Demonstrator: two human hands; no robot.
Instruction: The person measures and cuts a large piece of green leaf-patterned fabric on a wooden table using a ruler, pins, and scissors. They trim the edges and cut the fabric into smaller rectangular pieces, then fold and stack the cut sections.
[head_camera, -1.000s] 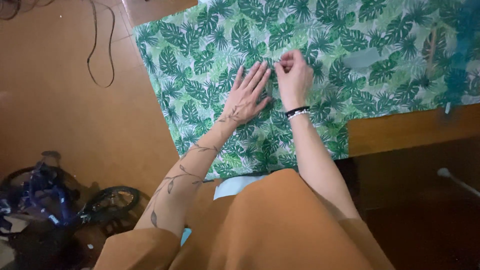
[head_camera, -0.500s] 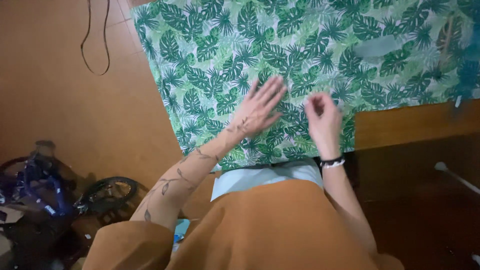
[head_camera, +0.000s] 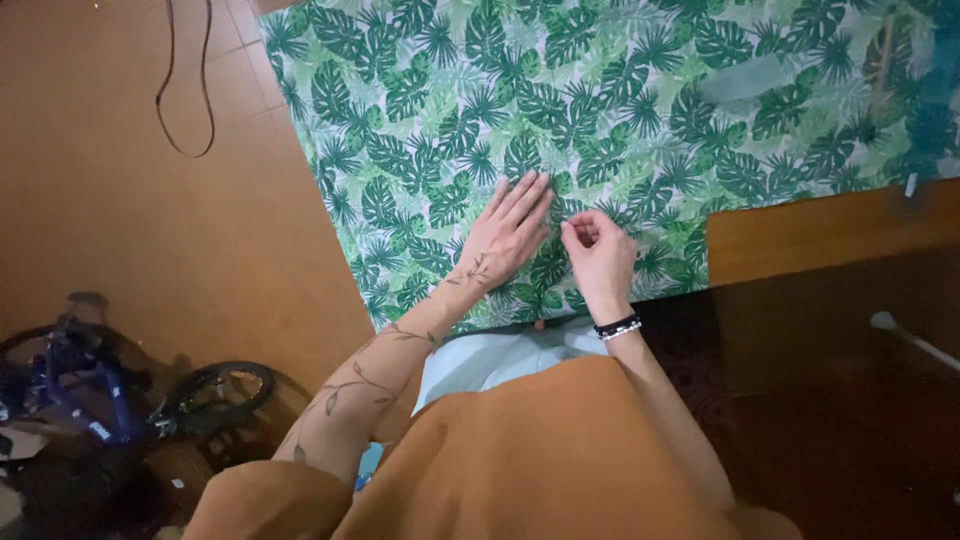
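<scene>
Two hands rest on a sheet of leaf-print fabric (head_camera: 640, 110), green on white, that fills the upper middle and upper right of the frame. Going from the left edge: a small bicycle (head_camera: 90, 390) with a blue frame and black tyres lies in the lower left corner on the brown tiled floor (head_camera: 130, 230). Above it, in the upper left, a thin dark cord (head_camera: 190, 100) loops across the tiles.

Nearer the centre, the left hand (head_camera: 510, 230) lies flat on the fabric, palm down, fingers straight and close together, pointing toward the upper right. Its forearm, marked with a vine tattoo, runs down to the lower left. Just beside it, the right hand (head_camera: 598, 255) sits with its fingers curled in and the fingertips (head_camera: 580, 228) pinched together at the cloth surface; whether they grip a fold or some small item cannot be told. A black and white bracelet (head_camera: 617, 327) circles that wrist. The hands are close but not touching.

Below them, an orange-brown garment (head_camera: 550, 460) fills the lower middle. To the right, the fabric's lower edge meets a wooden surface (head_camera: 830, 225), and a white stick-like object (head_camera: 910, 338) lies on the dark area in the lower right.
</scene>
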